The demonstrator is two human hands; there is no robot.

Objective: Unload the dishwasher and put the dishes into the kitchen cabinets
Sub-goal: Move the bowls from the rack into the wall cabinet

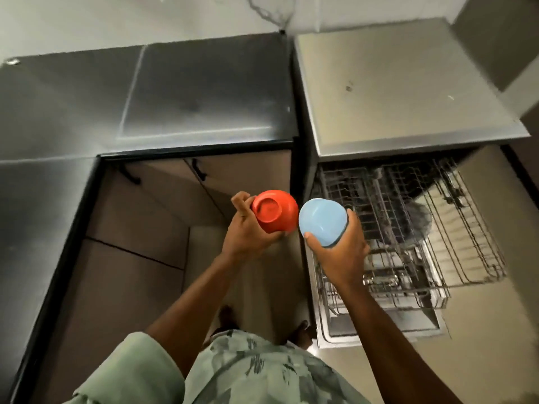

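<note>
While the dishwasher racks [466,243] stand pulled out, the left hand [248,231] grips an upturned orange bowl [274,211] and the right hand [341,252] grips a blue bowl [322,221], both held at the upper rack's left edge. The cabinet doors [233,176] look closed and a dark dish [417,220] remains racked, so unloading seems partway.
</note>
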